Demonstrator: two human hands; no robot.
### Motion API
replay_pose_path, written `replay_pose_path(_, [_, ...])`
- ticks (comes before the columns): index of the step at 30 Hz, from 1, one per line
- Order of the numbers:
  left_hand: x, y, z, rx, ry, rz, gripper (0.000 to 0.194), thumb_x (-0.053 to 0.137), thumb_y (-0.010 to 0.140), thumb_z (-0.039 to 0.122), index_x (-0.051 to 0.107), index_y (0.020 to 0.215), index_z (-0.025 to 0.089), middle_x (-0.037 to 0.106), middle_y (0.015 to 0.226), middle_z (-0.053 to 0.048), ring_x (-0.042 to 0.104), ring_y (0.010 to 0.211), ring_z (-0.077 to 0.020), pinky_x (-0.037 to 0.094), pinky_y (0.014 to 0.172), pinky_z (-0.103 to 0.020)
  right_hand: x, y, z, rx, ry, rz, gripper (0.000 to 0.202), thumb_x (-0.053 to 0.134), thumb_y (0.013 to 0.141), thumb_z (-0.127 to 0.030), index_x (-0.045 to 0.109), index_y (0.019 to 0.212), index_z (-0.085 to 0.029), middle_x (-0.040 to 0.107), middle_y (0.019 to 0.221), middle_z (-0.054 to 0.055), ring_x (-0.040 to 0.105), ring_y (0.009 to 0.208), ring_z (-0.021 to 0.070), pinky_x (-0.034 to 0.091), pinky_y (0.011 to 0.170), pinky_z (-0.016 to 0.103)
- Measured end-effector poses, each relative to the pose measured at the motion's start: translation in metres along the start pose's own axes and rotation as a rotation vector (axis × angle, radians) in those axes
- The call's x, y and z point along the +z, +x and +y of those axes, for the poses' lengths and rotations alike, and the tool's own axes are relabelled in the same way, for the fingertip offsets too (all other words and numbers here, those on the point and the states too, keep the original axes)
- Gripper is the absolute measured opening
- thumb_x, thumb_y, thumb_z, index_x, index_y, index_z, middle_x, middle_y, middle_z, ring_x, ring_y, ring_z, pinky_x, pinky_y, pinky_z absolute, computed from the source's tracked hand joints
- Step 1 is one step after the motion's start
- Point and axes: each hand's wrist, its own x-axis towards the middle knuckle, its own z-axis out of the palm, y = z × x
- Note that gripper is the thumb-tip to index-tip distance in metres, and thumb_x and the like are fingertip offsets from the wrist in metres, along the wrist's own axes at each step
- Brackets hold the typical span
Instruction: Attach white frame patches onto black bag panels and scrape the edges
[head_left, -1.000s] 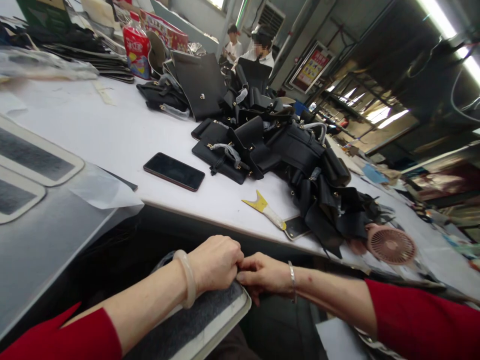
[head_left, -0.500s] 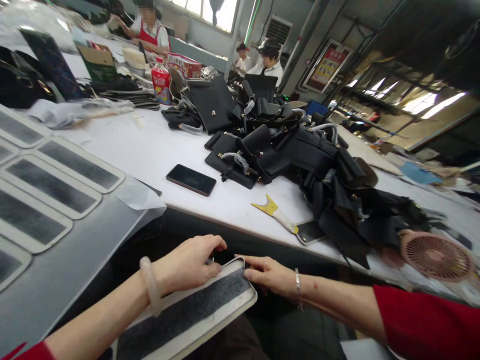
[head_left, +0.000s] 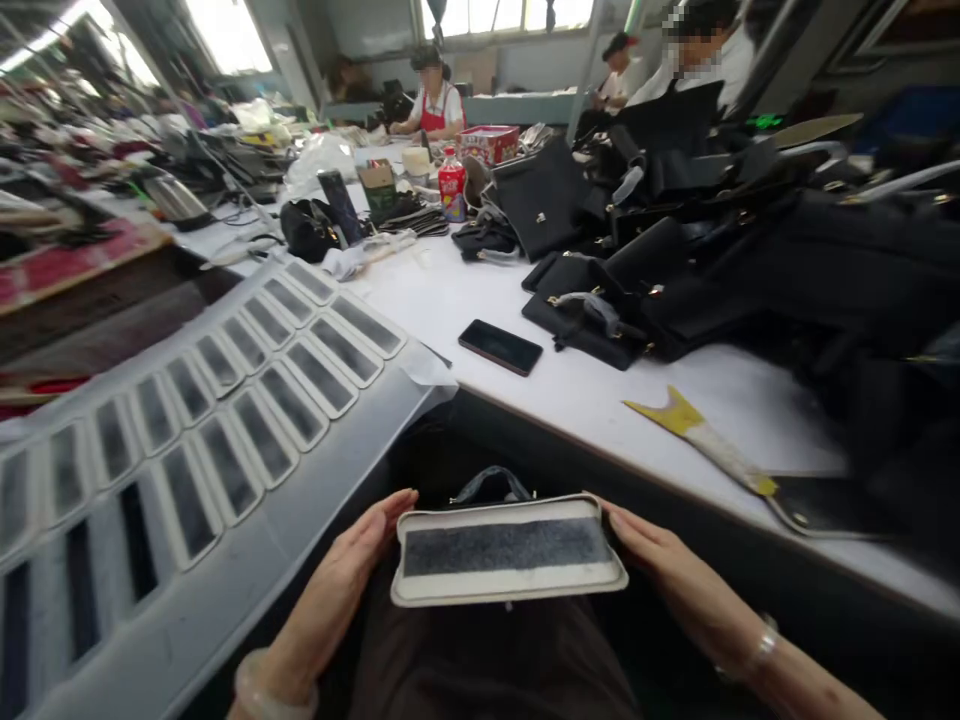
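A handbag lies over my lap between my hands, showing a cream panel (head_left: 510,584) with a dark strip (head_left: 510,548) along its middle. At its far edge a wrapped carry handle (head_left: 491,480) stands up. My left hand (head_left: 352,560) presses against the bag's left end, fingers straight and held together. On the opposite end my right hand (head_left: 660,560) grips the corner, its thumb near the top edge and its other fingers mostly hidden. The bag's underside is out of sight.
Rows of similar cream panels with dark strips (head_left: 289,408) lie on the grey board (head_left: 300,500) at left. A phone (head_left: 500,347), a yellow-ended tool (head_left: 701,440) and a heap of black bags (head_left: 780,270) occupy the white table (head_left: 570,400). Co-workers (head_left: 439,105) sit beyond.
The panel has turned from slanting to nearly level and facing me. My left hand has moved from its top edge to the left end. The view has swung left.
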Motion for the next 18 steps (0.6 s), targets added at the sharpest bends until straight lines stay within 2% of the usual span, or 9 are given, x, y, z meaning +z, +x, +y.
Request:
replay_pose_path(4, [0.001, -0.011, -0.034, -0.063, -0.355, -0.001, 0.045, 0.055, 0.091, 0.046, 0.058, 0.131, 0.024, 0.055, 0.139, -0.007, 0.047, 0.132, -0.0245, 0.035, 0.114, -0.037, -0.006, 0.008, 0.012, 0.072, 0.031, -0.008, 0.062, 0.069, 0.079, -0.056, 0.058, 0.133, -0.026, 0.049, 0.143, 0.007, 0.040, 0.135, 0.0284, 0.017, 0.121, 0.041])
replay_pose_path(7, [0.004, -0.009, -0.044, -0.119, -0.456, 0.004, 0.046, 0.060, 0.090, 0.040, 0.054, 0.135, 0.029, 0.056, 0.139, -0.003, 0.047, 0.132, -0.0218, 0.034, 0.114, -0.034, -0.006, 0.012, 0.013, 0.155, 0.062, -0.035, 0.069, 0.072, 0.076, -0.055, 0.053, 0.137, -0.029, 0.050, 0.142, 0.006, 0.046, 0.131, 0.0309, 0.030, 0.116, 0.043])
replay_pose_path(10, [0.010, -0.004, -0.042, -0.161, -0.444, 0.062, 0.051, 0.070, 0.084, 0.037, 0.055, 0.132, 0.029, 0.056, 0.138, -0.002, 0.046, 0.133, -0.0224, 0.040, 0.108, -0.028, -0.005, 0.013, 0.004, 0.161, 0.010, -0.056, 0.072, 0.071, 0.077, -0.057, 0.050, 0.139, -0.028, 0.051, 0.141, 0.008, 0.049, 0.127, 0.0327, 0.038, 0.111, 0.046])
replay_pose_path(14, [0.016, 0.002, -0.039, -0.202, -0.390, 0.185, 0.060, 0.076, 0.074, 0.043, 0.058, 0.129, 0.028, 0.056, 0.138, -0.002, 0.048, 0.130, -0.0277, 0.050, 0.096, -0.024, -0.006, 0.013, -0.004, 0.024, -0.122, -0.080, 0.065, 0.068, 0.081, -0.057, 0.055, 0.135, -0.024, 0.053, 0.139, 0.008, 0.045, 0.131, 0.0311, 0.029, 0.115, 0.045])
replay_pose_path(16, [0.010, 0.005, -0.043, -0.192, -0.307, 0.187, 0.059, 0.073, 0.075, 0.047, 0.058, 0.128, 0.029, 0.053, 0.141, -0.001, 0.049, 0.130, -0.0284, 0.051, 0.095, -0.025, -0.008, 0.014, 0.000, 0.005, -0.057, -0.133, 0.061, 0.069, 0.082, -0.053, 0.056, 0.135, -0.025, 0.055, 0.138, 0.007, 0.045, 0.132, 0.0290, 0.028, 0.116, 0.043])
replay_pose_path(18, [-0.002, 0.010, -0.047, -0.139, -0.135, 0.158, 0.059, 0.069, 0.077, 0.052, 0.056, 0.130, 0.030, 0.051, 0.143, -0.001, 0.048, 0.131, -0.0290, 0.046, 0.104, -0.032, -0.010, 0.018, 0.007, 0.013, 0.083, -0.185, 0.058, 0.068, 0.083, -0.052, 0.058, 0.132, -0.023, 0.057, 0.135, 0.008, 0.047, 0.130, 0.0270, 0.028, 0.115, 0.041])
